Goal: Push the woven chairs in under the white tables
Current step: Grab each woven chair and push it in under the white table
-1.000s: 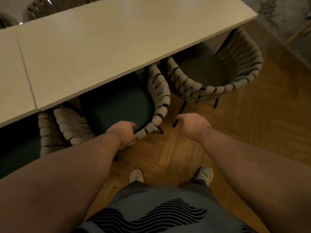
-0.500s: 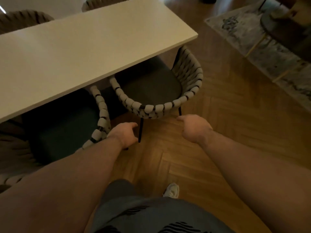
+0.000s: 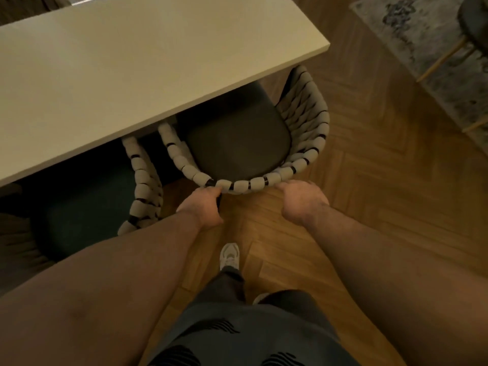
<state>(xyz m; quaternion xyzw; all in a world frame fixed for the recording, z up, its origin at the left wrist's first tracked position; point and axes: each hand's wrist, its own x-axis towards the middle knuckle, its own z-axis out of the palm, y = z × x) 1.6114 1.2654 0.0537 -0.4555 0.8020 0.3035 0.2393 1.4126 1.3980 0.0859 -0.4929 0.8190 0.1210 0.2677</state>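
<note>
A woven chair [image 3: 303,157] with a dark seat cushion stands half out from under the right end of the white table [image 3: 126,75]. My left hand [image 3: 202,207] is at the left part of its woven back rim, fingers curled against the rim. My right hand [image 3: 301,198] touches the same rim further right, fingers bent at the rim's outer side. A second woven chair [image 3: 144,186] stands to the left, its dark seat mostly under the table.
Herringbone wood floor [image 3: 383,207] spreads to the right and behind the chair. A patterned rug [image 3: 427,48] with thin wooden furniture legs lies at the top right. My shoe [image 3: 229,256] stands just behind the chair.
My left hand let go of the left chair's back. I moved to the right, and both hands have reached the back rim of the right chair.
</note>
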